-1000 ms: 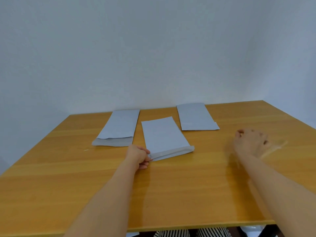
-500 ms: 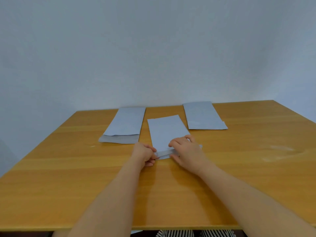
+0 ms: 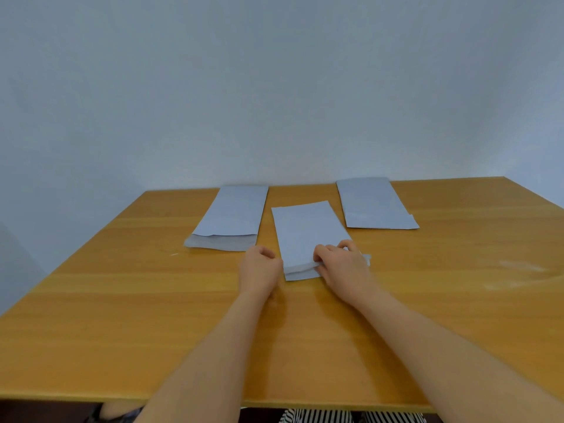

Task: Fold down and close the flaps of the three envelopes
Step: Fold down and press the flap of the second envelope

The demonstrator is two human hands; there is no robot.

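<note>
Wooden table [image 3: 122, 315] nearest the viewer. Left hand [image 3: 259, 270], fingers curled, steadies the middle envelope [image 3: 305, 233] at its near-left corner, while the right hand [image 3: 341, 264] pinches its near flap to fold it. Beyond, the left envelope [image 3: 232, 215] shows an open flap; the right envelope [image 3: 375, 206] lies flat.

A single head-worn camera looks forward and down across the wooden table [image 3: 122, 315] toward the wall [image 3: 274, 87] at 12 o'clock; both forearms enter close from 6 o'clock.
</note>
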